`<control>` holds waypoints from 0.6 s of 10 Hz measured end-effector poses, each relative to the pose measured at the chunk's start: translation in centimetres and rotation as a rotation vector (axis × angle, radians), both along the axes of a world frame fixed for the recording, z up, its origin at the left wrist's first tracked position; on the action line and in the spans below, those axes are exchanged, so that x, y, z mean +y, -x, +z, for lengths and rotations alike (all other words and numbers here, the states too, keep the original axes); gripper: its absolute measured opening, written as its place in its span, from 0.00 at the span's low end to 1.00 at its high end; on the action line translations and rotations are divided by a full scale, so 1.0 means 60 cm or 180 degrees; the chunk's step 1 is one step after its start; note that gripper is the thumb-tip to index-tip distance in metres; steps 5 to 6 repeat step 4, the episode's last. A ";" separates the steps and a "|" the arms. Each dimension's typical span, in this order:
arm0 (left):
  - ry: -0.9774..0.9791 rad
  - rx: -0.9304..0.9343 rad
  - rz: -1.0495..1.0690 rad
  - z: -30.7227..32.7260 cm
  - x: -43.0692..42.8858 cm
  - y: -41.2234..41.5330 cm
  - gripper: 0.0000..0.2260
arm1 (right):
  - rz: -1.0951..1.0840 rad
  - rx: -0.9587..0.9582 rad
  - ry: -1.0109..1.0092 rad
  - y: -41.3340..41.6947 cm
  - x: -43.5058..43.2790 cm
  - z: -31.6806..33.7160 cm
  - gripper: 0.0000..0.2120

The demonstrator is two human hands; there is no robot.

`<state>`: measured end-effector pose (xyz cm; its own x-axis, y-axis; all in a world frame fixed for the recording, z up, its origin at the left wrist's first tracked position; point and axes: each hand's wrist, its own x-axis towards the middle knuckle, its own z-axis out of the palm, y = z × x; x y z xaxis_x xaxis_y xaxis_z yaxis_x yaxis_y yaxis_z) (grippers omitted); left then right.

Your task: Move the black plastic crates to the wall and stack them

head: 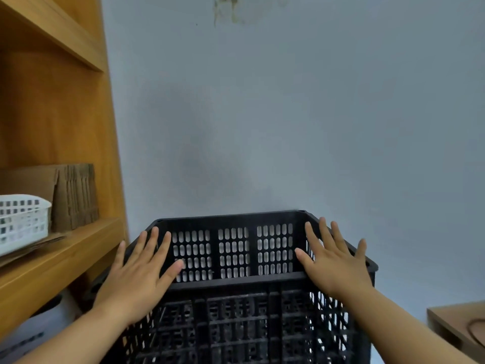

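The black plastic crate (233, 281) stands with its far side close against the grey wall (262, 114), just beside the right edge of the wooden shelf (52, 264). The left grip (136, 279) is released, fingers straight and spread over the crate's left rim. The right grip (336, 264) is likewise released and spread over the right rim, grasping nothing.

No text, label or number can be read anywhere — none.
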<state>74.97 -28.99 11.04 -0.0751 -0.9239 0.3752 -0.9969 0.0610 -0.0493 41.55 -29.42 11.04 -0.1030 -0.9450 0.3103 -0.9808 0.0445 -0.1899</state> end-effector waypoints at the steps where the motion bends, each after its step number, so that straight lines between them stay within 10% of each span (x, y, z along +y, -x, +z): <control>1: 0.0004 0.0008 0.0056 0.000 0.000 0.002 0.41 | -0.0003 0.0073 -0.0011 0.001 -0.004 -0.003 0.30; 6: -0.0086 0.0165 0.0244 0.029 0.028 0.021 0.38 | 0.0295 -0.0105 -0.0483 0.014 0.011 0.044 0.33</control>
